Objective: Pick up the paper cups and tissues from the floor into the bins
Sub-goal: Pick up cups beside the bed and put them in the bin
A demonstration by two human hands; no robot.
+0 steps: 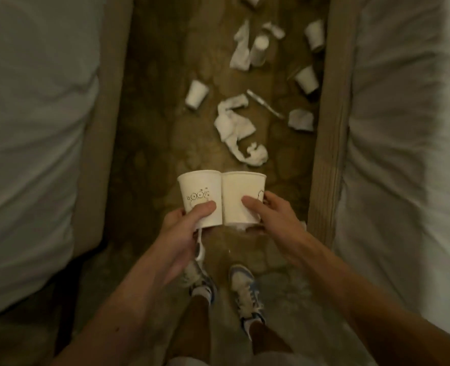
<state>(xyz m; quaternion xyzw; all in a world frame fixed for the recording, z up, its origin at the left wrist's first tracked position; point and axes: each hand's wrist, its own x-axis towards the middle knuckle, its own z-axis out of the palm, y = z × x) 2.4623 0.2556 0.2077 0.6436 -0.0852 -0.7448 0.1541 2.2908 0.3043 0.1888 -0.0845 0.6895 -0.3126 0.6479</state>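
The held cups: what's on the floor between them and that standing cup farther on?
A long twisted tissue lies there, shown in the head view.

Held cups (201, 191) upright, touching; loose cups (197, 94), tissues (231, 122) strewn on floor (152, 128).

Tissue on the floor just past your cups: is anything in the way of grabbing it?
Nothing lies on that crumpled tissue. But both hands are full: the left hand grips the left paper cup, the right hand grips the right paper cup.

no readable text, doodle (198, 198) on cup (202, 182)
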